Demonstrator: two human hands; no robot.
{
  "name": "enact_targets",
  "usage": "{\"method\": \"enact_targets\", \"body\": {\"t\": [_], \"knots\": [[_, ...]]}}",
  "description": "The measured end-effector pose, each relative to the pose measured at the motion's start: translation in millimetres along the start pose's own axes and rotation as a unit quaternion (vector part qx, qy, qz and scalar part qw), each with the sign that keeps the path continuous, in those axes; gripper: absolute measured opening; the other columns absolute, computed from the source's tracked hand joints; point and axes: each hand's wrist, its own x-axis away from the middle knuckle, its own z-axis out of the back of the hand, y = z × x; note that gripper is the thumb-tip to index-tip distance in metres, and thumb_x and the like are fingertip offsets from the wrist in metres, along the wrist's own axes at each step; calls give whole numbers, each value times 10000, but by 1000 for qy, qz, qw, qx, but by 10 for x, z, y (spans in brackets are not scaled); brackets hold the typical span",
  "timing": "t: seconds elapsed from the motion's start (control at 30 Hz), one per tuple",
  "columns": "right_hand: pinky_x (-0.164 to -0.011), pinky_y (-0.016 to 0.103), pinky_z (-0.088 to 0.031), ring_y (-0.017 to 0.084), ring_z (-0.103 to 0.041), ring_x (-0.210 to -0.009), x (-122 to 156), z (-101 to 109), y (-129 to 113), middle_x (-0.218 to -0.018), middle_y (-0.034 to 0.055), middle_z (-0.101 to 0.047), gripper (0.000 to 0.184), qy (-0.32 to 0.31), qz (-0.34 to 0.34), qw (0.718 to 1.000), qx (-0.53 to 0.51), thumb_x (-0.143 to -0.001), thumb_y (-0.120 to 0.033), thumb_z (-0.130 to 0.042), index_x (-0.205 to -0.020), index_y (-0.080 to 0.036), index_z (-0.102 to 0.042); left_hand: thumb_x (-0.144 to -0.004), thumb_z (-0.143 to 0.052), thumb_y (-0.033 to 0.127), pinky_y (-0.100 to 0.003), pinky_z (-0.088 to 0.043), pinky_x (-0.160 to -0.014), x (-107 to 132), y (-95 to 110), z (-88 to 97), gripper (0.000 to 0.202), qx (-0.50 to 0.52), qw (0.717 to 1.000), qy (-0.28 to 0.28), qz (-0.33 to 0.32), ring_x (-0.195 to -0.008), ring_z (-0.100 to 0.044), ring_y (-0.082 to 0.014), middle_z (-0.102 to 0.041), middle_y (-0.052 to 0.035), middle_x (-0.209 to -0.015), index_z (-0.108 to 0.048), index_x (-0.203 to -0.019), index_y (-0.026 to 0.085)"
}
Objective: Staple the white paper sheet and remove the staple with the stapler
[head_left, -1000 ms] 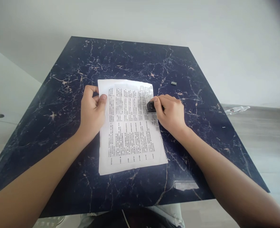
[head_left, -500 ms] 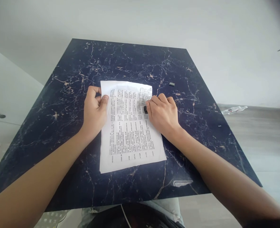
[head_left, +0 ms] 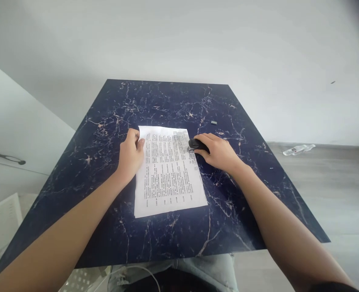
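Observation:
Printed paper (head_left: 164, 174), seemingly more than one sheet, is covered in lines of dark text. My left hand (head_left: 131, 152) pinches its upper left edge between thumb and fingers. A small black stapler (head_left: 199, 144) is in my right hand (head_left: 219, 152), fingers over its top and thumb below. The stapler's front end meets the right edge of the paper, near the top. Whether its jaws clasp the sheets cannot be made out.
A short grey strip (head_left: 214, 122), like a stick of staples, lies beyond my right hand. All this is on a dark blue marbled table (head_left: 167, 243) against a white wall. A clear plastic wrapper (head_left: 299, 149) lies on the floor at right.
My right hand has shifted its hold, so more of the black stapler shows at the paper's right edge. My left hand keeps its pinch. The view has tilted upward.

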Motion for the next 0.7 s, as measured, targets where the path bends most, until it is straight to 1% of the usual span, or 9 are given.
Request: {"method": "enact_targets", "body": {"t": [0.1,0.17,0.27,0.3,0.37,0.43,0.5,0.57,0.7], "knots": [[-771,402,-496,300,-663,-1058,-4,-15,30,-1199,92,-729,356,21,-49,999,4,-987,-308,-588,-1338,-257,-615,-911,-640,107,-483,-534,-933,7,-34,-19,238,-57,998,-7,3,-1003,-658,-280,-685,-97,-1077,-545,-1092,230],[-796,419,-510,307,-668,-1054,-9,-30,40,-1187,97,-732,376,33,-78,996,3,-964,-273,-594,-1338,-251,-626,-874,-694,107,-559,-502,-1036,15,-40,-17,393,-99,995,2,-5,-1146,-620,-331,-652,-148,-1234,-548,-1225,207],[-851,449,-526,318,-668,-1061,-9,-28,68,-1150,106,-739,379,71,-118,991,9,-926,-213,-597,-1298,-235,-661,-886,-710,144,-610,-430,-1141,14,-13,23,492,-147,988,13,-39,-1322,-530,-374,-578,-171,-1397,-563,-1352,202],[-866,460,-530,324,-669,-1063,-5,-15,79,-1141,113,-740,378,88,-133,987,15,-916,-197,-599,-1285,-227,-673,-911,-695,172,-608,-425,-1150,9,-1,39,435,-152,987,-2,-56,-1336,-525,-370,-579,-159,-1410,-601,-1334,212],[-881,485,-538,343,-673,-1062,5,31,92,-1128,133,-742,384,123,-166,978,36,-905,-177,-606,-1279,-204,-688,-965,-657,253,-597,-433,-1152,-4,12,56,296,-146,982,-69,-95,-1324,-548,-355,-609,-134,-1410,-684,-1259,226],[-896,524,-545,368,-674,-1074,17,94,74,-1131,156,-743,398,165,-191,966,53,-914,-176,-606,-1304,-182,-688,-979,-660,349,-614,-413,-1175,-11,6,43,305,-135,973,-144,-121,-1344,-552,-364,-619,-133,-1444,-718,-1254,230],[-923,555,-549,373,-676,-1101,26,144,1,-1173,161,-743,412,205,-181,961,34,-940,-198,-608,-1346,-181,-675,-963,-688,407,-655,-331,-1230,-9,-12,8,412,-127,965,-193,-122,-1431,-498,-389,-578,-143,-1525,-696,-1339,239],[-958,549,-559,339,-691,-1107,36,149,-144,-1222,142,-744,427,214,-132,967,-37,-963,-233,-629,-1388,-206,-658,-973,-676,410,-688,-225,-1271,0,-28,-30,460,-121,962,-216,-113,-1515,-417,-393,-520,-133,-1597,-659,-1408,260],[-958,464,-586,260,-704,-1069,64,-3,-607,-1205,102,-753,464,123,-12,976,-180,-968,-237,-663,-1431,-235,-633,-1056,-531,373,-737,-117,-1272,6,-24,-58,423,-107,955,-253,-112,-1588,-314,-364,-468,-84,-1651,-610,-1466,303]]}}
